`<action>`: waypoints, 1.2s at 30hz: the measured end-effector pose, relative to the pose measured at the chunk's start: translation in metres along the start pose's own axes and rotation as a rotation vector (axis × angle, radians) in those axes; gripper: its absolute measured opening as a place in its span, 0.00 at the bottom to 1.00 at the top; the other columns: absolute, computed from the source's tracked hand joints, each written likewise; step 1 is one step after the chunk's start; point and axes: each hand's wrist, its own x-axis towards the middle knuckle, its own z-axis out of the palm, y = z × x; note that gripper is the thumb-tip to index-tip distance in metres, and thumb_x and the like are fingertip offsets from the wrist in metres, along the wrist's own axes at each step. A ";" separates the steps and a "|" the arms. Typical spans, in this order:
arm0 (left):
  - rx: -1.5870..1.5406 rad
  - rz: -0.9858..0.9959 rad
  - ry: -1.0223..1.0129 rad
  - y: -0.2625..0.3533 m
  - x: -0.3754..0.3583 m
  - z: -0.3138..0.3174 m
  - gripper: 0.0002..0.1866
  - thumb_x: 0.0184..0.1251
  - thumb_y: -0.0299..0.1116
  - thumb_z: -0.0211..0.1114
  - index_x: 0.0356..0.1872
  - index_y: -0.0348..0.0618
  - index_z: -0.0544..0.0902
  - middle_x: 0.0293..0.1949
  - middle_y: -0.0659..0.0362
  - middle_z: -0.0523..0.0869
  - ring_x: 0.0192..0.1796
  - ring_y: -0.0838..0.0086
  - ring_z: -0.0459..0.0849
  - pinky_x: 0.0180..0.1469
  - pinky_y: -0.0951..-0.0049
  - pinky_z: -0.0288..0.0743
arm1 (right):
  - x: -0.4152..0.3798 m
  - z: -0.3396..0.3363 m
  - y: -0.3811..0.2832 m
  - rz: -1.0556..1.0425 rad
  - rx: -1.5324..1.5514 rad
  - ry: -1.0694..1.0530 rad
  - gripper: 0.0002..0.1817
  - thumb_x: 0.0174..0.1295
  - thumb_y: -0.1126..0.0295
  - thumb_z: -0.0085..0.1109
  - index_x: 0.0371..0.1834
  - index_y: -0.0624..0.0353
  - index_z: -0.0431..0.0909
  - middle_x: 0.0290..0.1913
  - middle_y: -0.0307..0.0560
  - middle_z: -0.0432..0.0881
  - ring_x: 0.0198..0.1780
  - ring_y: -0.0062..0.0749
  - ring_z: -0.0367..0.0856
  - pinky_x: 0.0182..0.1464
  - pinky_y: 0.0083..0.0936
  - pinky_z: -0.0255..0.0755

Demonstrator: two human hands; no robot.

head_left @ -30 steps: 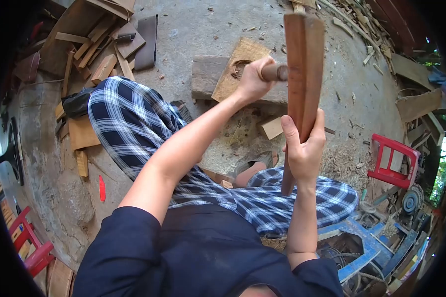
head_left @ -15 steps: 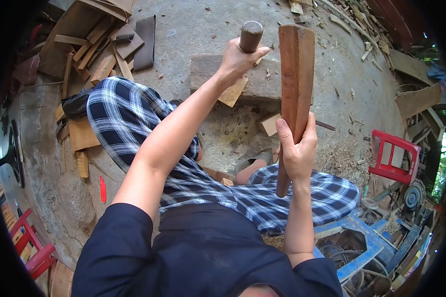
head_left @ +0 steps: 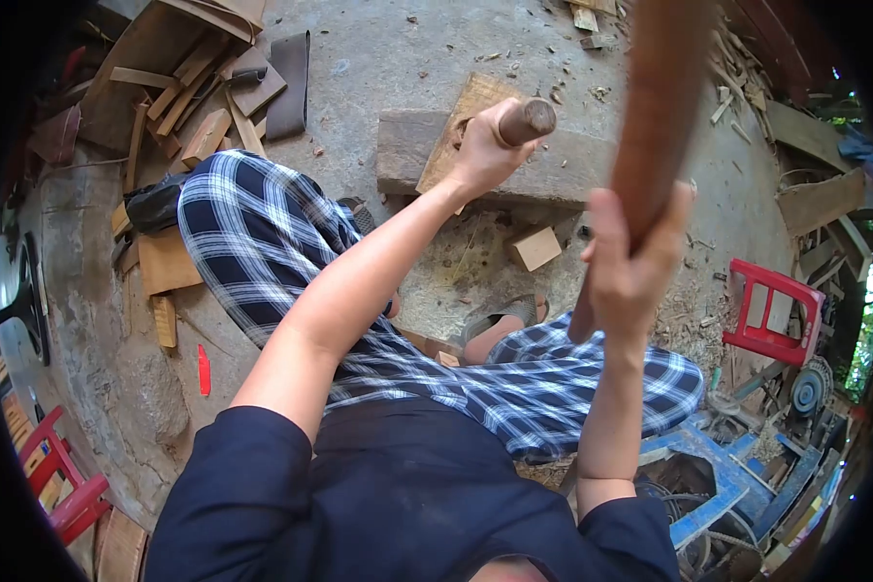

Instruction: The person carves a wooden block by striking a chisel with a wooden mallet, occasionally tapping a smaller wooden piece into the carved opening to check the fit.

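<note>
My left hand (head_left: 485,150) grips the round wooden handle of a chisel (head_left: 527,121), held down onto a flat wooden plank (head_left: 466,121) that lies on a thick grey timber block (head_left: 563,175). My right hand (head_left: 630,257) is shut on a long reddish-brown wooden mallet (head_left: 655,126), raised high and blurred, to the right of the chisel. I sit with checked trousers (head_left: 252,242), and one sandalled foot (head_left: 500,325) rests below the block.
A small wood offcut (head_left: 534,247) lies on the concrete floor by the block. Scrap boards (head_left: 189,97) are piled at upper left. A red plastic stool (head_left: 771,315) stands at right, another red stool (head_left: 63,485) at lower left. Blue machinery (head_left: 723,475) sits at lower right.
My right hand has swung the mallet up and to the right, now blurred. My left hand has tilted the chisel handle from pointing up to pointing right, over the plank.
</note>
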 end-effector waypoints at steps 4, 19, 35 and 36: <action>-0.132 0.063 0.056 -0.027 0.006 0.005 0.16 0.51 0.22 0.75 0.41 0.39 0.80 0.35 0.53 0.84 0.37 0.69 0.83 0.43 0.68 0.77 | 0.004 0.009 0.024 0.068 -0.312 -0.238 0.25 0.64 0.60 0.69 0.54 0.63 0.70 0.36 0.63 0.88 0.40 0.53 0.90 0.40 0.39 0.80; -0.340 -0.203 0.194 -0.018 0.025 -0.019 0.05 0.63 0.23 0.71 0.34 0.42 0.82 0.30 0.66 0.84 0.31 0.84 0.79 0.34 0.77 0.73 | -0.019 0.016 0.023 0.263 -0.011 -0.213 0.25 0.65 0.58 0.69 0.55 0.64 0.73 0.40 0.58 0.88 0.42 0.45 0.89 0.48 0.35 0.79; -0.213 -0.178 0.159 -0.001 0.013 -0.009 0.10 0.66 0.30 0.75 0.29 0.44 0.80 0.27 0.69 0.81 0.31 0.85 0.77 0.34 0.77 0.73 | -0.043 -0.001 0.028 0.390 0.069 -0.177 0.23 0.66 0.57 0.70 0.51 0.63 0.73 0.29 0.42 0.81 0.20 0.21 0.77 0.21 0.20 0.71; -0.208 -0.180 0.160 0.000 0.011 -0.006 0.10 0.66 0.30 0.75 0.29 0.44 0.80 0.27 0.69 0.81 0.31 0.85 0.77 0.34 0.77 0.73 | -0.039 -0.003 0.023 0.361 0.071 -0.162 0.23 0.66 0.57 0.70 0.51 0.63 0.72 0.29 0.41 0.81 0.20 0.20 0.77 0.21 0.20 0.71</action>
